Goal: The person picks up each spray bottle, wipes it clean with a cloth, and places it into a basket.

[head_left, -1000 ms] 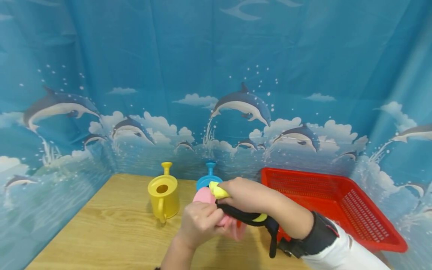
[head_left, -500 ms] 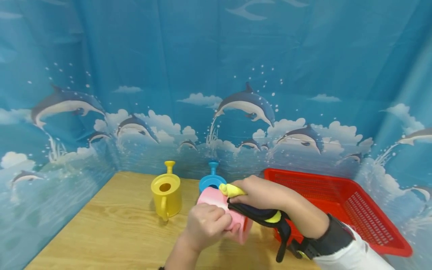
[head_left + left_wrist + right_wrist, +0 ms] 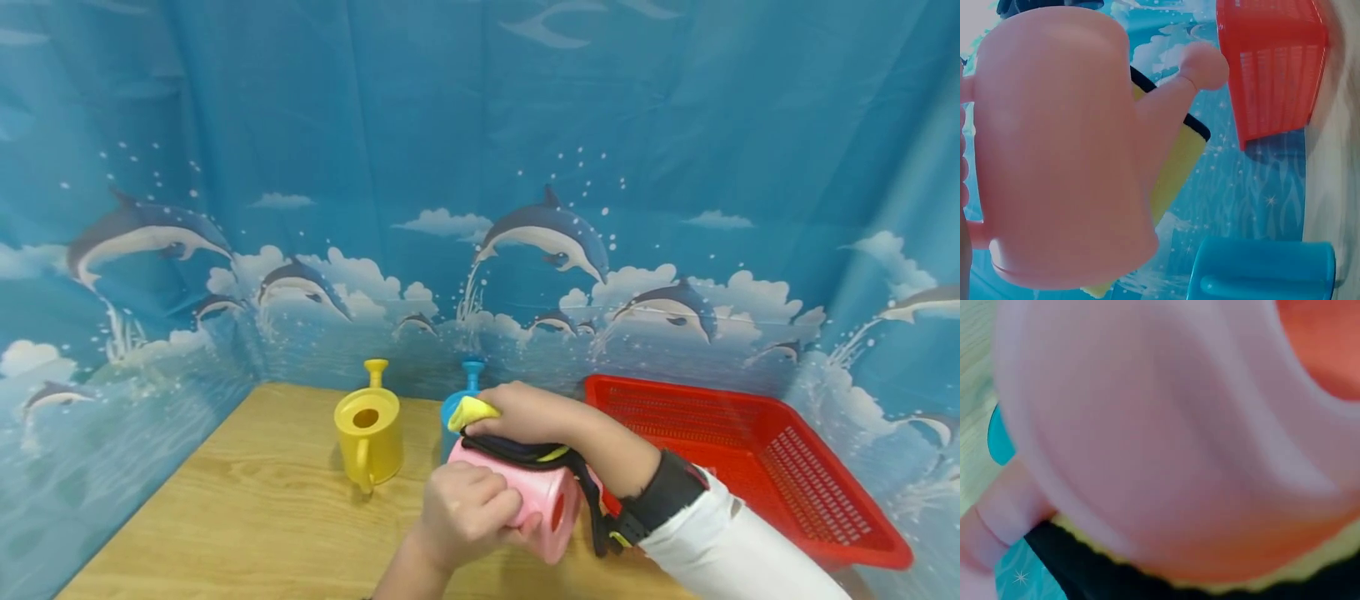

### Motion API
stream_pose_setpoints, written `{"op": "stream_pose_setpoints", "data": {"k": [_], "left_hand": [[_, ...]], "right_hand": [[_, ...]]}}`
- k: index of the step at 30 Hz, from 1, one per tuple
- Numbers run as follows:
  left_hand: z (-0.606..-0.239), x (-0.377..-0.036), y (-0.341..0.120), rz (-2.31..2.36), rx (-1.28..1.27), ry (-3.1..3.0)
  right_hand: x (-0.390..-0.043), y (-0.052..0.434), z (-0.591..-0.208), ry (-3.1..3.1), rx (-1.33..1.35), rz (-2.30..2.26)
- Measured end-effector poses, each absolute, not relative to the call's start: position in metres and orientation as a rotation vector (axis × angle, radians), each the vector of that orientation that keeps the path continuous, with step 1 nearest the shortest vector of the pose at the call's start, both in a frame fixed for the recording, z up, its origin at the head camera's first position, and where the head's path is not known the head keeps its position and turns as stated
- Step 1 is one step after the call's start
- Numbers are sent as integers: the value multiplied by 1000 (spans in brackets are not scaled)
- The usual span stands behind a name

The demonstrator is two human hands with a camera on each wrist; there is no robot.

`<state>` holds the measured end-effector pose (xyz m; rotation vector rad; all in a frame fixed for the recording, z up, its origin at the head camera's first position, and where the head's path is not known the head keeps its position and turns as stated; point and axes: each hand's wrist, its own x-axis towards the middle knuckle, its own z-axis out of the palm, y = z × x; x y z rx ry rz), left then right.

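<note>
A pink watering can (image 3: 528,487) is held tilted above the table, its round opening turned toward the lower right. My left hand (image 3: 461,504) grips it by the handle, fingers curled. A yellow cloth with black edging (image 3: 472,410) is bunched in my right hand (image 3: 521,412), which holds it against the far upper side of the can. In the left wrist view the can (image 3: 1060,150) shows its spout, with the cloth (image 3: 1175,169) behind it. The can's pink surface (image 3: 1116,425) fills most of the right wrist view, so the right hand is largely hidden there.
A yellow watering can (image 3: 378,446) stands upright on the wooden table (image 3: 247,492) at the left. Behind the hands is a blue watering can (image 3: 450,408), partly covered. A red plastic basket (image 3: 693,417) sits at the right. A dolphin-print curtain (image 3: 420,167) surrounds the table.
My right hand with the cloth moved right, then back left along the pink watering can. The can has shifted slightly right and down, and its opening shows more. The other cans and basket stay put.
</note>
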<state>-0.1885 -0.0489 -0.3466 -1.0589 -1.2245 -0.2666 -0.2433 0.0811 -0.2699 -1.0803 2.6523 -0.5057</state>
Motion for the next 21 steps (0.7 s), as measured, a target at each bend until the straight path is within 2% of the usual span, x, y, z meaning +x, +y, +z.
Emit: {"op": "stream_pose_setpoints", "data": {"k": [21], "left_hand": [[-346,-194,-65,-291,-1024,-1269]], "right_hand": [[-222,137,-256,2543,-1082,-570]]}}
